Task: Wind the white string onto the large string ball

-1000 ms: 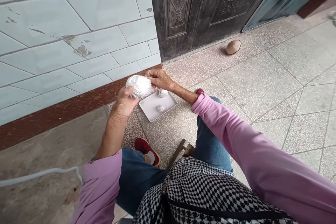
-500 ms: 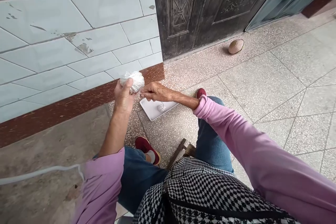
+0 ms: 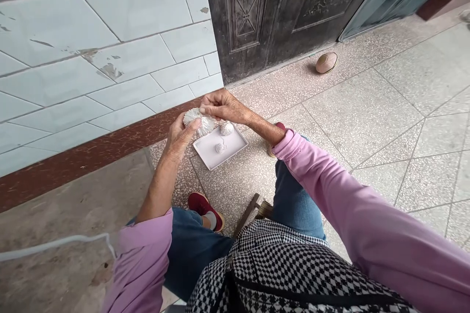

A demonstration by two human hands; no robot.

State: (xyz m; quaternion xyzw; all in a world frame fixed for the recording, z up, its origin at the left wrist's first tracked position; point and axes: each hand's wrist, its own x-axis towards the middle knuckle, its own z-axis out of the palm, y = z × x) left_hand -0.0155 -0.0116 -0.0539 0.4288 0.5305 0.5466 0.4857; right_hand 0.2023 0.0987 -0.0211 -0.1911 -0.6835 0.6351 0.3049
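My left hand (image 3: 179,137) grips a white fluffy ball of thread (image 3: 200,122) from below, thumb pressed on its side. My right hand (image 3: 222,106) is pinched at the top of the same ball, fingers closed on its strands. Both hands hover above a small white rectangular tray (image 3: 235,146) lying on the speckled floor. Two small white thread balls sit on the tray, one near its far edge (image 3: 226,128) and one in the middle (image 3: 220,147).
A pale tiled wall (image 3: 91,58) with a dark red skirting runs on the left. A dark ornate door (image 3: 279,5) stands behind, with a small brownish ball (image 3: 326,62) on the floor before it. My red shoes (image 3: 203,208), jeans and a checkered bag (image 3: 293,274) fill the foreground.
The left hand turned the white ball and lowered it back toward the tray. The right hand moved from beside the ball to its top, uncovering the far small ball on the tray.
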